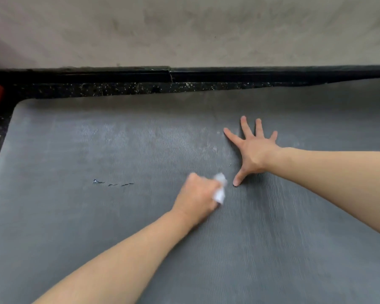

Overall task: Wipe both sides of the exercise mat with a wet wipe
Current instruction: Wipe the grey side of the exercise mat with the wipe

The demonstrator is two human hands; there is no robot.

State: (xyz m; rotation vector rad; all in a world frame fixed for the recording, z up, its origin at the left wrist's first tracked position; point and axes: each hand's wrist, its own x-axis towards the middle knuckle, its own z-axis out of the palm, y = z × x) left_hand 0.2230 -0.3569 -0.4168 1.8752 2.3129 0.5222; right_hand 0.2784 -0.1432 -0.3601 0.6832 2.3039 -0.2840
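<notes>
The mat is lying flat on the floor and filling most of the view, its far edge running just short of the wall and its rounded corner sitting well out beyond the left fingers. The right hand is pressing palm-down on the mat, its fingers spreading wide apart and its thumb reaching back toward the wipe. The left hand is working just beside that thumb, its fingers curling tight around a bunched white wipe, which is poking out of the fist on the thumb side and touching the mat. A few small dark tears are showing in the surface, off to the far side of the left knuckles. Judging by this, the person is wiping the upward face while the right hand is bracing the mat against sliding. The next move is likely calling for steady strokes carried out toward the unwiped stretch past the tears, with light pressure there so the wipe is not snagging. The underside cannot be seen, so whether it is done I cannot tell.
</notes>
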